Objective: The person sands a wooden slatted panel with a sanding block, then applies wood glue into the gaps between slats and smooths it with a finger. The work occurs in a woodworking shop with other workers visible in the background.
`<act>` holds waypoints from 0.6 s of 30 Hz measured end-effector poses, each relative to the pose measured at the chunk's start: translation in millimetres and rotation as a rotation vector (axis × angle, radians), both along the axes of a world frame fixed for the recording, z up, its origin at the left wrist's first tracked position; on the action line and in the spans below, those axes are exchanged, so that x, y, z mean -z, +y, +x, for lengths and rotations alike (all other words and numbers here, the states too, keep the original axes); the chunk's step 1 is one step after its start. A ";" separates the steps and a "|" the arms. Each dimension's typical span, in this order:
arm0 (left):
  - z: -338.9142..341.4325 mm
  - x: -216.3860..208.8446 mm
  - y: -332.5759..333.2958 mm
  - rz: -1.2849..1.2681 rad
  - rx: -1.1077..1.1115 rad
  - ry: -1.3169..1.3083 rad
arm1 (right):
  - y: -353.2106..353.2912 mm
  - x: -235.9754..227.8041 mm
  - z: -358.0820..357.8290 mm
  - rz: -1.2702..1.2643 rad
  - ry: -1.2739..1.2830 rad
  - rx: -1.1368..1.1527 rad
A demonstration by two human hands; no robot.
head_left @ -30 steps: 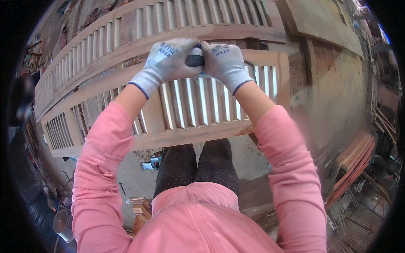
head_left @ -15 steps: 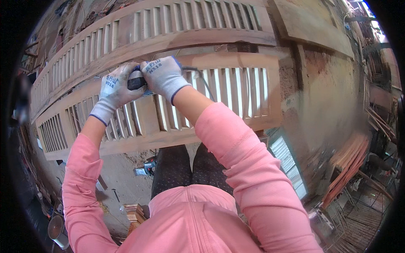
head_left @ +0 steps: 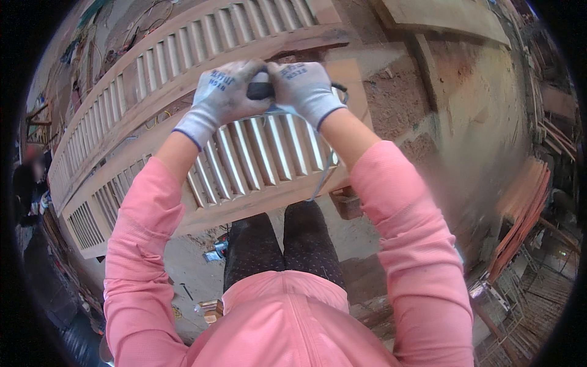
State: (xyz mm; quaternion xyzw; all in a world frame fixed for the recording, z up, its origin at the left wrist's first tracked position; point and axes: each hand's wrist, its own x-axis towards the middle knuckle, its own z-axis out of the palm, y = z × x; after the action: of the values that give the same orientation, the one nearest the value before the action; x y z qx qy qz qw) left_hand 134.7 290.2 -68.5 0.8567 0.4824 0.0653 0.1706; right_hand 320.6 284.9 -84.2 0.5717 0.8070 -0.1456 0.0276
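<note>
Dusty floor (head_left: 189, 263) shows around a farther slatted panel (head_left: 235, 51) and a nearer slatted panel (head_left: 257, 199), both wooden and lying side by side. Above the nearer one, the gloved left hand (head_left: 223, 92) and gloved right hand (head_left: 302, 88) meet, each with its grip closed around a dark hand tool (head_left: 260, 91). It sits between the two palms, its underside hidden; a dark cord (head_left: 345, 95) curves beside the right wrist.

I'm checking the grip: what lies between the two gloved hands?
In the head view, a dark handheld tool shows between the left hand and the right hand, over the slatted wooden panel.
</note>
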 end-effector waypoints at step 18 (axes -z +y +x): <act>178.2 11.2 35.1 0.147 0.270 -0.091 | -10.8 1.5 174.4 0.059 -0.112 0.233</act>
State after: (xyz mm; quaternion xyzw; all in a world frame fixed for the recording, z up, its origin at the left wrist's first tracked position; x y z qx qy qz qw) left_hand 312.9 325.3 -79.7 0.9200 0.3486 0.1157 0.1366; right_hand 495.0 274.0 -85.7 0.6692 0.7363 -0.0920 0.0389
